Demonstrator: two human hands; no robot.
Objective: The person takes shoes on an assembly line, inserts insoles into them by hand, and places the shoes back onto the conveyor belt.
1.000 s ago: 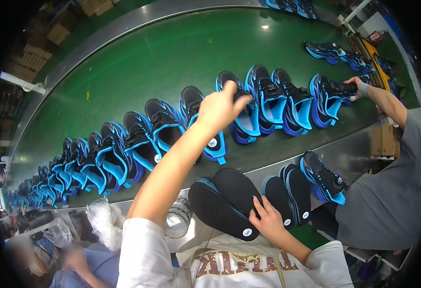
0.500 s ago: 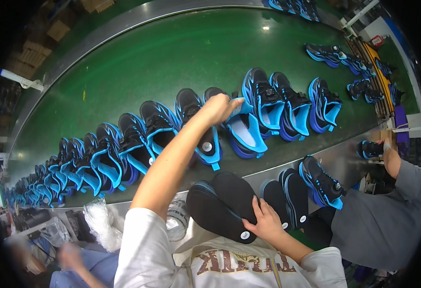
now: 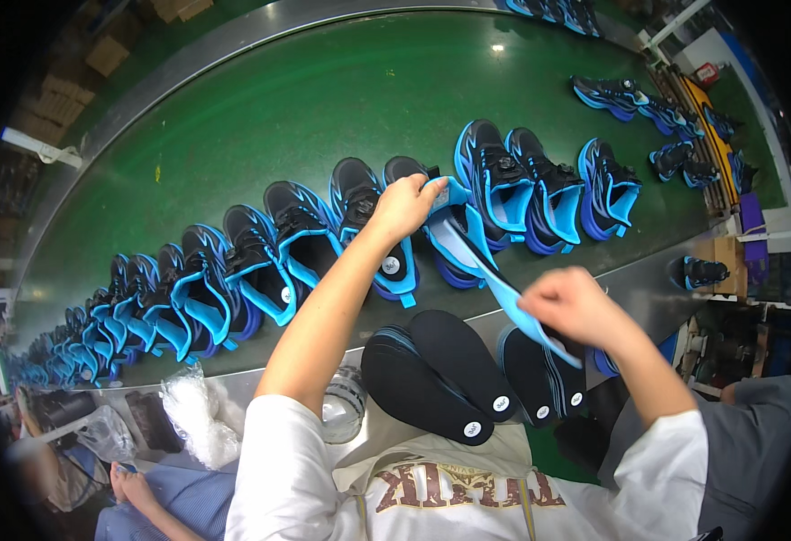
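Downward fisheye view, head height

We observe a glossy green work surface (image 3: 233, 117), edged by a grey metal rim (image 3: 242, 27) and showing one bright light reflection (image 3: 498, 48). We note brown cardboard boxes (image 3: 107, 56) beyond, above a white bar (image 3: 42, 149).

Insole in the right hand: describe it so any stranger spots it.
On the green belt, find the shoe the left hand grips. The right hand holds the insole slanting toward it; its light blue side shows, while the stacked insoles show black.
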